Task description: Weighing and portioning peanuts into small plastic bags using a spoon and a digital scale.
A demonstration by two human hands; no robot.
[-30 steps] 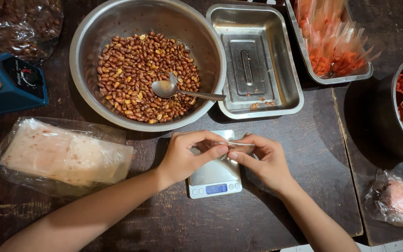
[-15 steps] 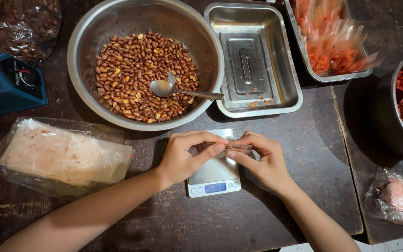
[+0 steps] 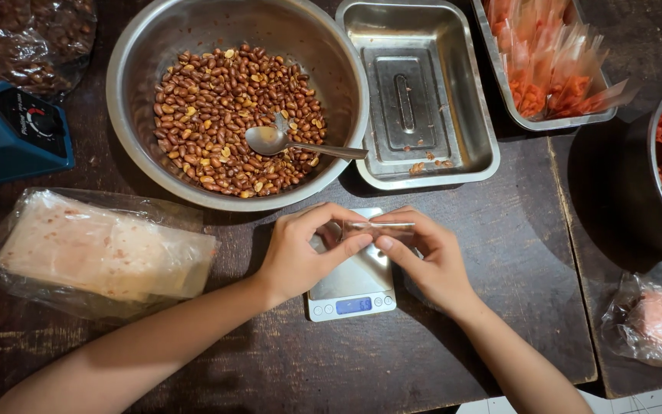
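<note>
Both the left hand (image 3: 300,257) and the right hand (image 3: 427,261) pinch a small clear bag (image 3: 377,227), thin, light and slippery, best held at its edges, above the scale (image 3: 350,295), with the bowl (image 3: 139,69) at 11 o'clock.

A small scale (image 3: 352,285) sits at the near middle of the table (image 3: 499,253). Both hands meet just above its platform, the left hand (image 3: 306,249) to the left, the right hand (image 3: 423,257) to the right, pinching what seems to be a small clear bag (image 3: 377,227) between them. Behind the scale stands a round bowl (image 3: 155,46) with peanuts (image 3: 216,115) and a spoon (image 3: 285,141) in it. A rectangular tray (image 3: 476,138) lies right of the bowl, a second tray (image 3: 522,115) of filled packets further right. A stack of bags (image 3: 93,249) lies left of the scale.
</note>
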